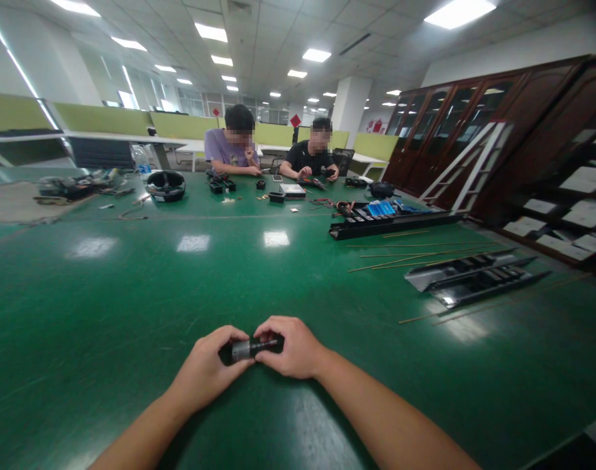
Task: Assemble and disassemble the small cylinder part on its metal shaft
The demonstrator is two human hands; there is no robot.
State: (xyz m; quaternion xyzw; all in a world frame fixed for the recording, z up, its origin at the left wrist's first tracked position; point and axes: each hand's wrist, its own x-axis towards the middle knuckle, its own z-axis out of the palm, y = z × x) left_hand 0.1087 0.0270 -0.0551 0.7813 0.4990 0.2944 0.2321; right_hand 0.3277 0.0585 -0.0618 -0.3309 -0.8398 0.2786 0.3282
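Between my two hands lies a short black-and-silver cylindrical part (241, 350), held level just above or on the green table; I cannot tell whether it touches the surface. My left hand (208, 365) is closed around its left end, thumb above and fingers below. The black right end sits in the closed grip of my right hand (294, 349), whose thumb and fingertips meet near the middle. A silver band shows at the centre-left, with a thin light line along the dark right section. The exact kind of part is too blurred to name.
The green table (145, 281) stretches forward. Black metal channels (484, 281) and thin rods (400, 261) lie at right. Farther back are a longer black channel (395, 225), a black headset (166, 186), small black boxes, and two people (229, 147) seated opposite. A ladder (478, 163) stands behind.
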